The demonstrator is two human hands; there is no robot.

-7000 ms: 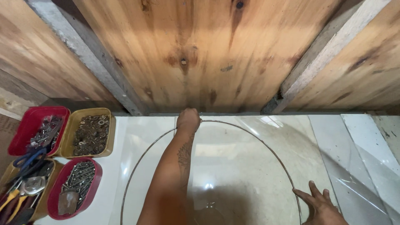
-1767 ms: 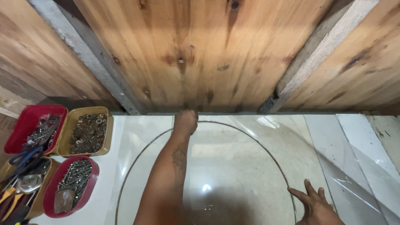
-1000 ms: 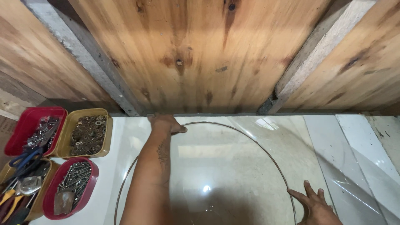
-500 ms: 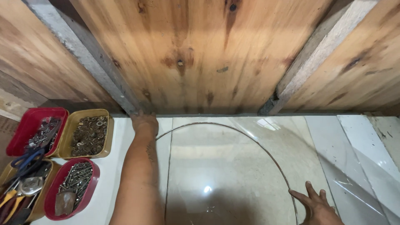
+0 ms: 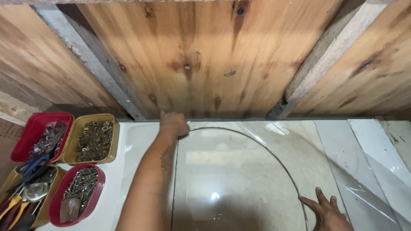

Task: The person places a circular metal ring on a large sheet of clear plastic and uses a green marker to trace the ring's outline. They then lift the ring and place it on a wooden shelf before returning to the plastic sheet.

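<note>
Head view: a clear sheet (image 5: pixel 239 179) with a curved, arching edge (thin and dark against the pale surface) lies flat on the white table (image 5: pixel 132 141), glossy with reflections. The left hand (image 5: pixel 174 124) curls its fingers on the far left part of that edge. The right hand (image 5: pixel 327 211), fingers spread, presses the near right edge.

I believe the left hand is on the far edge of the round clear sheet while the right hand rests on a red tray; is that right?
Not quite. In the head view the left hand is on the far edge of the round clear sheet, but the right hand rests on the sheet's near right edge. The red tray sits untouched at the left.
</note>
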